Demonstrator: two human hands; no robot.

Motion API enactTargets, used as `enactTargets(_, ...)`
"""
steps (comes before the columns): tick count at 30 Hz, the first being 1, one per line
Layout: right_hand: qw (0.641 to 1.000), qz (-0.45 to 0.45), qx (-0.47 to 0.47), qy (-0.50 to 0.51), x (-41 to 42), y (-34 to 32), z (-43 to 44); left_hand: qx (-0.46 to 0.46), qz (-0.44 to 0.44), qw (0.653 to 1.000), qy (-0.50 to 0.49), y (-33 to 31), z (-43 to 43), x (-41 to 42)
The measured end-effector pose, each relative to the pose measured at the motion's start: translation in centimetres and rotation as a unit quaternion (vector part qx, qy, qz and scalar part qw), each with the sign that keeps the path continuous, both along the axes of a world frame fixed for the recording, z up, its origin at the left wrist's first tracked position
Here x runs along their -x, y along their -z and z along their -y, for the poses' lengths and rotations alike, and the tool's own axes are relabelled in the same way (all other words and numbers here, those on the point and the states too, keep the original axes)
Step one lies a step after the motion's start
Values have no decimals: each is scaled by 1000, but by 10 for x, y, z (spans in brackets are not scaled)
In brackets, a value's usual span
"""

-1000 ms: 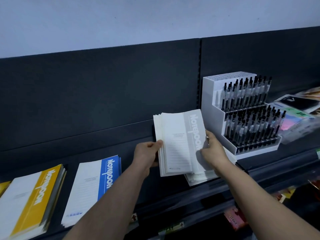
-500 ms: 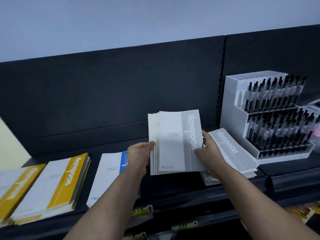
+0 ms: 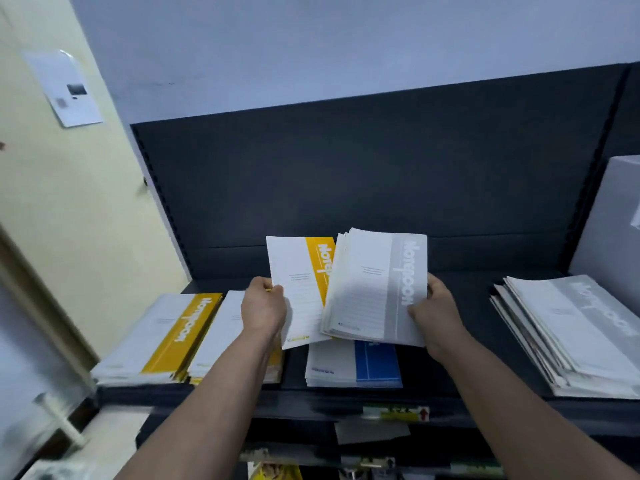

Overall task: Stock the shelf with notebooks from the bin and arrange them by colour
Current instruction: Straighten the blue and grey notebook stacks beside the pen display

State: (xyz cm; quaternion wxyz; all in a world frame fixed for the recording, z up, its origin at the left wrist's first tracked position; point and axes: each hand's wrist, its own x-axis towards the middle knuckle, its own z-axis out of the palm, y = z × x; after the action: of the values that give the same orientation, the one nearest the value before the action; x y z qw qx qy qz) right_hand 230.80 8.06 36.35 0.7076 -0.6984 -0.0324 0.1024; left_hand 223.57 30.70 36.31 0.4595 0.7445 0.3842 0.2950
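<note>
My left hand (image 3: 264, 307) grips a single yellow-striped notebook (image 3: 300, 289) by its left edge, held above the shelf. My right hand (image 3: 437, 313) holds a stack of grey-striped notebooks (image 3: 377, 289) by its right edge, overlapping the yellow one. On the dark shelf (image 3: 433, 400) lie two yellow notebook piles (image 3: 166, 341) at the left, a blue-striped pile (image 3: 360, 367) under my hands, and a grey-striped pile (image 3: 575, 334) at the right.
A white display box (image 3: 609, 223) stands at the shelf's far right. A pale yellow wall (image 3: 69, 209) with a taped paper sheet borders the left. Lower shelves with price tags (image 3: 394, 414) sit below. The dark back panel (image 3: 346, 174) rises behind.
My view has swung left, so the pen display has left the frame. A yellow notebook now shows in my left hand, split off from the grey stack that stays in my right hand.
</note>
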Motion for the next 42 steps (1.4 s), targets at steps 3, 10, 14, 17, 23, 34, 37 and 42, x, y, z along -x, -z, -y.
enactTargets(3,1000,-8,11,-14,10,-1,-24,-21,10,1000,-9,-2,-19,14)
enactTargets(10,998,-18,32,-60,26,5,-96,-42,-54,997,-44,-6,-100,60)
enactTargets(14,998,-46,17,-41,28,7,-125,-29,-130,991,-10,6,-126,66)
enactTargets(17,997,-69,8,-25,25,11,-137,-43,-163,986,14,15,-127,61)
enactTargets(23,997,-72,6,8,21,16,-142,-176,-247,952,42,26,-137,54)
enactTargets(34,998,-60,4,-23,21,17,-130,-209,-109,971,48,9,-110,55)
enactTargets(37,998,-46,0,-31,21,14,-113,-22,-20,986,165,-7,-76,43)
enactTargets(42,1000,-18,14,-15,15,11,-71,47,-11,970,238,-9,-30,20)
